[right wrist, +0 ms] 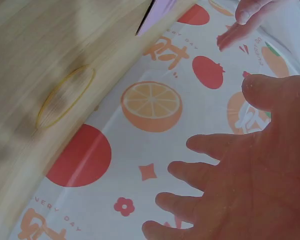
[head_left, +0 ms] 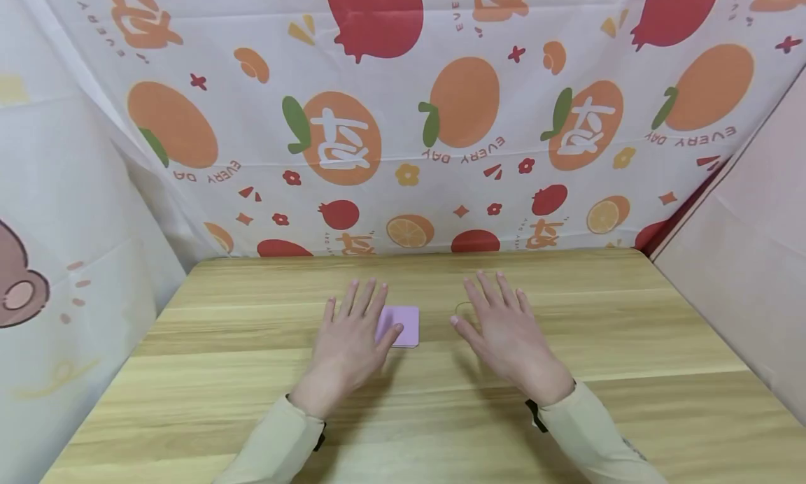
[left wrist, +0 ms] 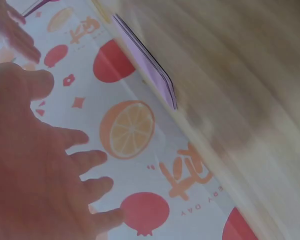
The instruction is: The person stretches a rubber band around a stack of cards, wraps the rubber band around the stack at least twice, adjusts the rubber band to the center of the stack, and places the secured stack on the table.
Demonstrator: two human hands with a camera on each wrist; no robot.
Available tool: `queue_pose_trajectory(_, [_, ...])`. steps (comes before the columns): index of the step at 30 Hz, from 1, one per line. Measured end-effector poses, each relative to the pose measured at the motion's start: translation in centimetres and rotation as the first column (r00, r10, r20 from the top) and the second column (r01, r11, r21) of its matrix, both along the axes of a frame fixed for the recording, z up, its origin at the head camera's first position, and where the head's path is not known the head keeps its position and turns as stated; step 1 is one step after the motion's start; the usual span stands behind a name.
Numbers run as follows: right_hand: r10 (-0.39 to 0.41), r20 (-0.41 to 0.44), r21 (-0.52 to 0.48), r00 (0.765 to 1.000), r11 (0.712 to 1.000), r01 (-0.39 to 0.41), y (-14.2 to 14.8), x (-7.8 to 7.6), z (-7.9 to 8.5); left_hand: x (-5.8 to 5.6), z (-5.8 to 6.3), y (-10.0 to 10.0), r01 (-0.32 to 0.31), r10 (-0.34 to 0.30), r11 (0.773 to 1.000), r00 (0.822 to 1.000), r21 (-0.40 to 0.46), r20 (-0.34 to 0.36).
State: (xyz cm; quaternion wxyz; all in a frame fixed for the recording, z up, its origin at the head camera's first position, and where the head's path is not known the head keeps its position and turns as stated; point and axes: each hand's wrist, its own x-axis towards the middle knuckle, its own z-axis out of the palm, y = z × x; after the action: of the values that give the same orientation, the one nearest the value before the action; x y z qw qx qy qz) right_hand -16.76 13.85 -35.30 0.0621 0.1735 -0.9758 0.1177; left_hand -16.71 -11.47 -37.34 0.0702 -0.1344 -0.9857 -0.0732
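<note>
A small stack of lilac square cards [head_left: 406, 324] with rounded corners lies on the wooden table, its thin layered edge visible in the left wrist view. My left hand [head_left: 350, 338] hovers above its left side, palm down with fingers spread, and hides part of it. To the right of the stack, a thin yellow rubber band [right wrist: 52, 93] forms a loop on the wood. Over the band in the head view is my right hand [head_left: 508, 336], also palm down with fingers spread, covering most of the loop. Neither hand holds anything.
The wooden table [head_left: 239, 344] ends at a white fruit-print cloth [head_left: 403, 190] hanging along its far edge. Pale cloth [head_left: 69, 190] also hangs on the left, and a light panel [head_left: 743, 260] stands on the right. Both wrists wear dark straps below light sleeves.
</note>
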Motion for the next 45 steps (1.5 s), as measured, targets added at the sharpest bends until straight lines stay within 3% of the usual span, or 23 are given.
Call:
queue_pose_trajectory(9, [-0.001,0.017,-0.055,1.000,0.998,0.001,1.3,-0.5,-0.5,-1.1,-0.5,-1.9,0.103,-0.101,0.994,0.993,0.024,-0.061])
queue_pose_trajectory(15, [0.029,-0.014,-0.093,0.999,0.995,-0.030,2.2,-1.1,-1.3,-1.6,-0.7,-3.1,0.168,-0.166,0.984,0.986,0.060,-0.035])
queue_pose_trajectory(24, [0.110,-0.064,-0.215,0.992,0.969,-0.122,3.9,-2.7,-2.5,-3.0,-0.7,-4.6,0.293,-0.302,0.927,0.953,0.234,0.003])
queue_pose_trajectory(35, [0.240,-0.060,-0.254,0.969,0.935,-0.247,5.2,-4.3,-3.4,-5.0,-1.2,-5.7,0.295,-0.360,0.876,0.926,0.382,0.110])
queue_pose_trajectory(45, [0.322,0.065,-0.288,0.944,0.912,-0.292,6.4,-6.8,-3.7,-6.6,-1.4,-5.7,0.260,-0.366,0.878,0.906,0.401,0.215])
